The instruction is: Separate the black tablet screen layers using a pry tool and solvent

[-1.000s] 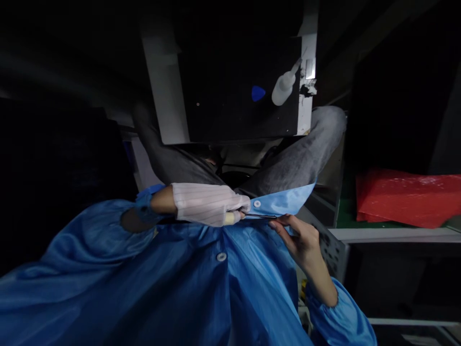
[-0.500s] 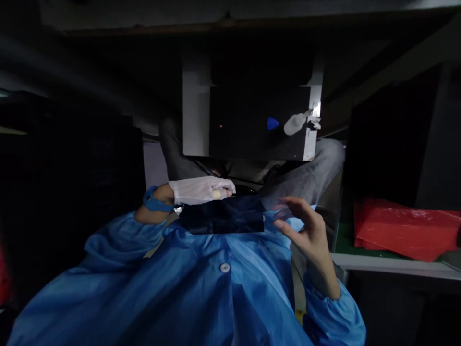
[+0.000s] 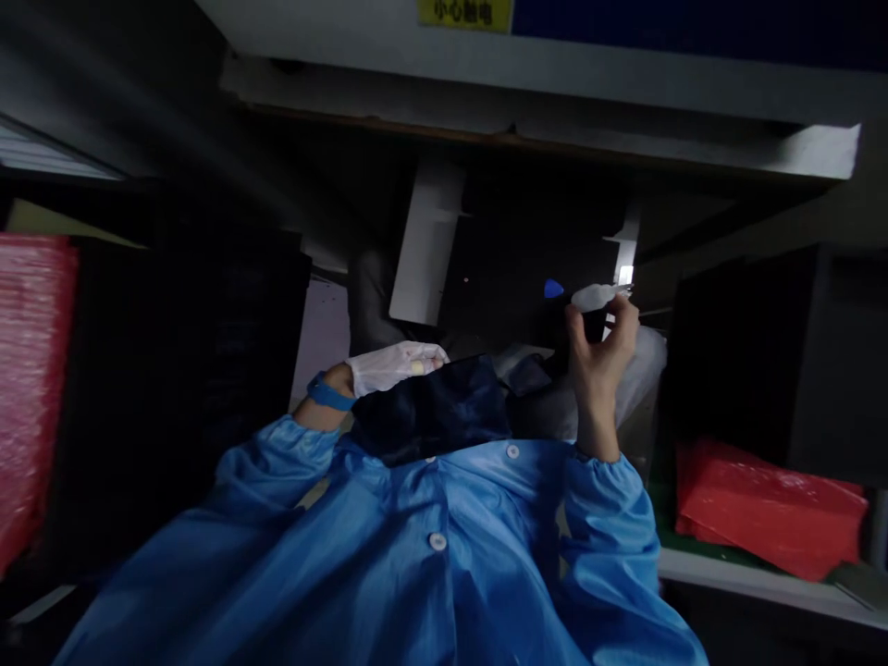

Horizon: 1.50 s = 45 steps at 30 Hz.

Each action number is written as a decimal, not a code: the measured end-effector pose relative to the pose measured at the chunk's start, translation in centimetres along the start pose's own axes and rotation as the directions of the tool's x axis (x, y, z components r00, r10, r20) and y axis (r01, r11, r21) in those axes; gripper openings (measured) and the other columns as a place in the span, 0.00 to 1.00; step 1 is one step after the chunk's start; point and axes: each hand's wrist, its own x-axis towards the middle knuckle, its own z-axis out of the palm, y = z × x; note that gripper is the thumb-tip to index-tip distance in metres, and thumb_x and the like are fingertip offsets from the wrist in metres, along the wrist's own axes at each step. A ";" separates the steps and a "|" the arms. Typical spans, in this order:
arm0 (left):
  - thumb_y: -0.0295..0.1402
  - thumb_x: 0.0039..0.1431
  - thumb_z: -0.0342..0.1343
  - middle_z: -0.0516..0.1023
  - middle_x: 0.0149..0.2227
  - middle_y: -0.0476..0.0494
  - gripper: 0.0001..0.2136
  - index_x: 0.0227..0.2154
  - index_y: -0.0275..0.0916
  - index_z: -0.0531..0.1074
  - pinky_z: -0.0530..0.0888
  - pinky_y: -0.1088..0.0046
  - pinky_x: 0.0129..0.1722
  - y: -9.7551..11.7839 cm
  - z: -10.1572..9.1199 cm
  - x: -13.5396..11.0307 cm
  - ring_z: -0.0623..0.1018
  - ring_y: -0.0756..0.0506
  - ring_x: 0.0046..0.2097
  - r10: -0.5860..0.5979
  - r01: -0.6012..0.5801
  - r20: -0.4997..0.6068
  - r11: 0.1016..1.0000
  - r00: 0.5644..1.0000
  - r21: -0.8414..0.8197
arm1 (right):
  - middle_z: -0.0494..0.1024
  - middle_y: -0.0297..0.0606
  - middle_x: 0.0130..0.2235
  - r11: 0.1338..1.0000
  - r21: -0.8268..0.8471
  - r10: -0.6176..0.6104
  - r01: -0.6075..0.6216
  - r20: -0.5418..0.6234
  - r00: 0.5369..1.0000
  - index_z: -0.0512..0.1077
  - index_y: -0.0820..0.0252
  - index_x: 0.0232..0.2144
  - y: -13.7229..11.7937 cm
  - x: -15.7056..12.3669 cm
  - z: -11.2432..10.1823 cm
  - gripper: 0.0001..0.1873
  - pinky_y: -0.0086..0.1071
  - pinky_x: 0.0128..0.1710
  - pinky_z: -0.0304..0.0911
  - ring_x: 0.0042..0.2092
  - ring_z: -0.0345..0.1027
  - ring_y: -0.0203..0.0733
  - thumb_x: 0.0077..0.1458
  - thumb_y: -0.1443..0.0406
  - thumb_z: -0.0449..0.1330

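left hand (image 3: 392, 366): gloved, pinching top left edge of dark panel (image 3: 434, 407) held over lap | right hand (image 3: 598, 347): bare, fingertips closing on white bottle (image 3: 591, 297) at tray's (image 3: 426, 240) right edge | panel likely thin, stiff, glossy, fragile: grip edges only | bottle light, squeezable

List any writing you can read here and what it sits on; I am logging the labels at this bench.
Yellow label on the grey beam at the top edge: dark characters, cut off by the frame and too blurred to read.
No other writing shows: none on the dark panel under the gloved left hand, none on the white bottle at the right hand.
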 end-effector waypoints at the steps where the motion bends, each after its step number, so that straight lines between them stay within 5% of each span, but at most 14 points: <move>1: 0.52 0.64 0.59 0.80 0.48 0.40 0.21 0.47 0.39 0.77 0.73 0.65 0.61 -0.5 0.0 0.2 0.78 0.42 0.51 0.006 -0.006 -0.004 1.000 1.000 -0.020 | 0.81 0.48 0.50 1.000 -0.020 0.002 -0.002 -0.008 1.000 0.74 0.55 0.52 0.1 0.2 0.3 0.21 0.54 0.57 0.74 0.53 0.76 0.56 0.69 0.47 0.67; 5: 0.53 0.64 0.62 0.81 0.48 0.40 0.22 0.48 0.39 0.79 0.74 0.63 0.63 -1.8 -0.1 0.6 0.78 0.41 0.52 0.017 -0.019 -0.026 0.997 1.000 -0.081 | 0.82 0.44 0.44 0.994 0.108 0.037 -0.030 -0.067 0.997 0.71 0.54 0.45 -1.1 -0.7 -0.4 0.17 0.48 0.51 0.75 0.45 0.79 0.52 0.71 0.49 0.65; 9: 0.54 0.63 0.64 0.81 0.46 0.40 0.22 0.45 0.39 0.79 0.74 0.64 0.62 -2.4 -0.2 0.9 0.79 0.42 0.51 0.029 -0.035 -0.047 0.991 0.998 -0.127 | 0.80 0.37 0.36 0.981 0.191 0.062 -0.042 -0.101 0.993 0.73 0.54 0.45 -3.3 -5.0 -3.6 0.16 0.38 0.38 0.73 0.34 0.77 0.46 0.74 0.49 0.65; 13: 0.53 0.58 0.70 0.83 0.46 0.39 0.23 0.45 0.38 0.80 0.75 0.63 0.58 -2.9 -0.1 1.2 0.79 0.42 0.49 0.020 -0.031 -0.064 0.983 0.998 -0.178 | 0.78 0.33 0.30 0.994 0.106 0.028 -0.031 0.029 0.999 0.78 0.55 0.44 -4.4 -10.8 -6.6 0.15 0.34 0.29 0.67 0.27 0.72 0.43 0.77 0.51 0.62; 18: 0.54 0.54 0.74 0.82 0.39 0.44 0.26 0.45 0.38 0.79 0.77 0.63 0.52 -3.2 0.7 1.4 0.80 0.43 0.46 -0.027 0.007 -0.091 0.976 0.995 -0.217 | 0.84 0.37 0.34 0.996 0.032 -0.087 0.083 0.148 0.985 0.81 0.56 0.45 -5.5 -15.1 -7.0 0.10 0.35 0.32 0.73 0.31 0.79 0.45 0.76 0.57 0.64; 28: 0.52 0.52 0.74 0.81 0.37 0.46 0.25 0.43 0.39 0.78 0.78 0.63 0.52 -2.2 1.1 0.9 0.81 0.43 0.46 -0.052 0.024 -0.121 0.974 0.991 -0.225 | 0.83 0.36 0.32 0.994 -0.044 -0.091 0.098 0.148 0.985 0.81 0.57 0.42 -6.3 -15.2 -5.4 0.13 0.32 0.28 0.71 0.27 0.77 0.42 0.76 0.56 0.63; 45: 0.47 0.53 0.74 0.84 0.39 0.45 0.22 0.45 0.38 0.79 0.79 0.59 0.58 -2.2 1.4 0.7 0.84 0.42 0.50 -0.065 0.032 -0.122 0.967 0.990 -0.252 | 0.81 0.33 0.31 0.978 -0.050 -0.189 0.203 0.204 0.960 0.77 0.55 0.43 -7.9 -14.0 -6.3 0.09 0.30 0.28 0.68 0.27 0.74 0.39 0.78 0.58 0.63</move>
